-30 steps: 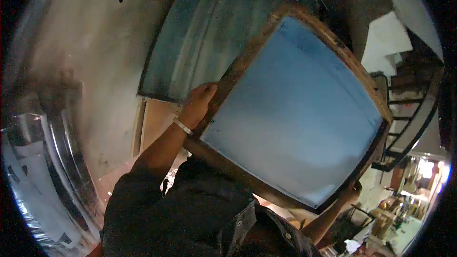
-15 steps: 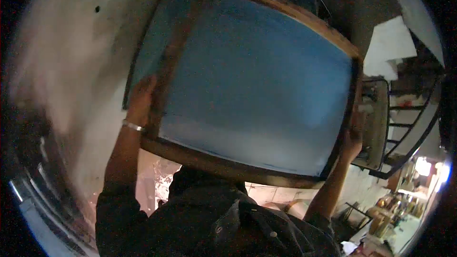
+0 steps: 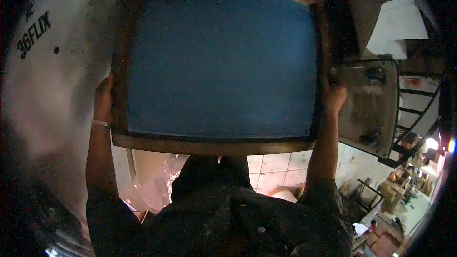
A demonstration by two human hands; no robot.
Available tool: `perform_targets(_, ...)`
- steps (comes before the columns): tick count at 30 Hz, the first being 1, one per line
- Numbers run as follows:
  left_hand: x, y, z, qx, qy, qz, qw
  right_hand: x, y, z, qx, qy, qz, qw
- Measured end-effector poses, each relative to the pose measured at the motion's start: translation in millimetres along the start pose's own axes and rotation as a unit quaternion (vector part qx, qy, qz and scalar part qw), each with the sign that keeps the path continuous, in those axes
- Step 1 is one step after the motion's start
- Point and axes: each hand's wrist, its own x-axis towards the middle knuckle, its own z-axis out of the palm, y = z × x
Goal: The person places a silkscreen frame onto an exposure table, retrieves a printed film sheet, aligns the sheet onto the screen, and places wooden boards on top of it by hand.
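Note:
A large wooden screen frame [image 3: 221,66] with a dark blue sheet stretched across it is held up in front of my body, nearly level. My left hand [image 3: 104,96] is closed around its left side rail, with a pale band on the wrist. At the opposite rail, my right hand [image 3: 336,98] grips the edge, its fingers partly hidden behind the wood. The frame's upper edge fades into shadow.
A pale panel marked "36FLIX" [image 3: 34,35] stands on the left. To the right are a worn, dark-edged board [image 3: 369,109], a hanging white sheet [image 3: 399,26] and a black rack [image 3: 414,109]. White floor tiles [image 3: 273,164] show below; cluttered items [image 3: 404,185] lie lower right.
The screen frame has swung from a tilt to nearly level and shifted left in view. Both hands stay on its sides. The "36FLIX" marking has moved lower and further left.

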Motion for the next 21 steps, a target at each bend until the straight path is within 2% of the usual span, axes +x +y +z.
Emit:
perform_targets(2, 24.1, -5.4, -13.7, 0.018, -0.001, 0.016, 1.0, 8.6, -31.2, -1.3, -0.012, -0.028, 0.014, 0.999)
perform_targets(5, 41.6, -34.3, -31.0, 0.024, 0.001, 0.025, 0.999, 11.5, -29.1, 7.5, 0.023, -0.015, 0.004, 1.0)
perform_targets(8, 37.9, -24.1, -19.5, 0.047, 0.009, 0.022, 0.999, 18.3, -33.0, 14.8, 0.01, -0.017, 0.035, 0.999)
perform_targets(11, 33.5, -3.6, -11.9, 0.121, 0.022, 0.037, 0.992, 21.8, -10.0, 29.8, 0.045, -0.025, 0.009, 0.999)
perform_targets(13, 37.8, -2.8, -7.0, 0.142, 0.05, 0.059, 0.987, 23.3, -8.2, 35.1, 0.007, -0.026, 0.013, 1.0)
perform_targets(17, 54.4, -5.8, -5.1, 0.098, 0.019, 0.038, 0.994, 26.4, 7.7, 54.5, 0.002, 0.013, -0.04, 0.999)
perform_targets(21, 46.5, 11.9, 4.6, 0.129, 0.025, 0.05, 0.99, 19.9, -32.3, 43.2, -0.004, -0.003, -0.005, 1.0)
